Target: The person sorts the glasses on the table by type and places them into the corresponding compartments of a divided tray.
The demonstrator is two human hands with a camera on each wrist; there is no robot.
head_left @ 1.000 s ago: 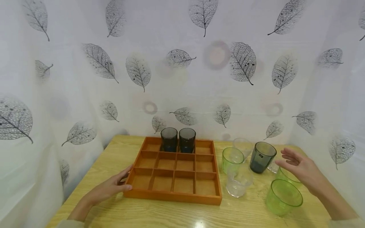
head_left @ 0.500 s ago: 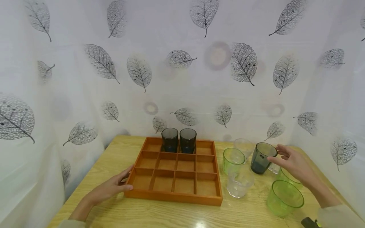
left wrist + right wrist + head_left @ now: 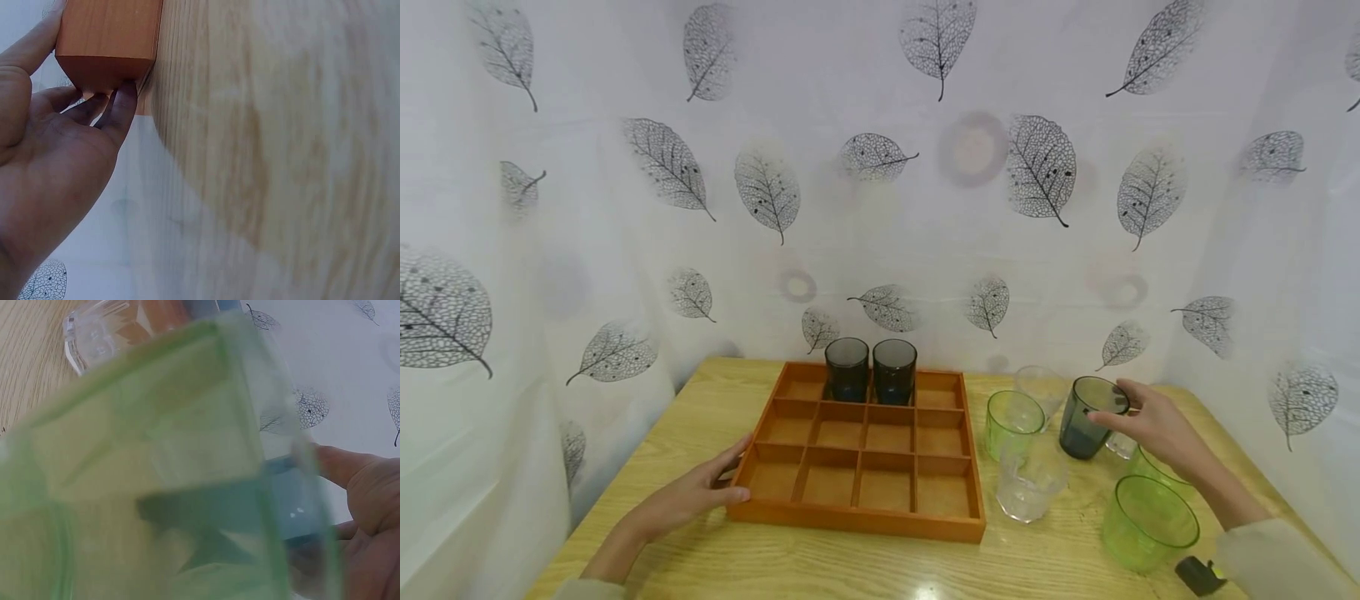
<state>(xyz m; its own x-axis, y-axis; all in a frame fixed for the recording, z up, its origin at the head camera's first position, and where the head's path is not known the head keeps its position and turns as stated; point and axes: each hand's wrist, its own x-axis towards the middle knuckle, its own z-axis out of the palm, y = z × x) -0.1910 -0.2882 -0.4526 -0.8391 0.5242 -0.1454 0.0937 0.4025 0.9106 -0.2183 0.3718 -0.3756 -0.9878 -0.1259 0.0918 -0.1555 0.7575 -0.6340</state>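
Observation:
My right hand holds a dark grey drinking glass near its rim, thumb in front and fingers on the far side. The glass stands on the table, right of a divided wooden tray. In the right wrist view, a blurred green glass partly covers the grey one, and the hand reaches around it. My left hand grips the tray's front left corner. The left wrist view shows that hand with thumb and fingers on different sides of the wooden corner. Two dark glasses stand in the tray's back row.
A green glass and clear glasses stand between tray and right hand. More green glasses are by the right forearm. A small black object lies near the right sleeve. A leaf-patterned curtain hangs behind the table.
My right hand has moved left to the dark grey glass and closed round it. The glass stays in place. The left hand keeps its position on the tray.

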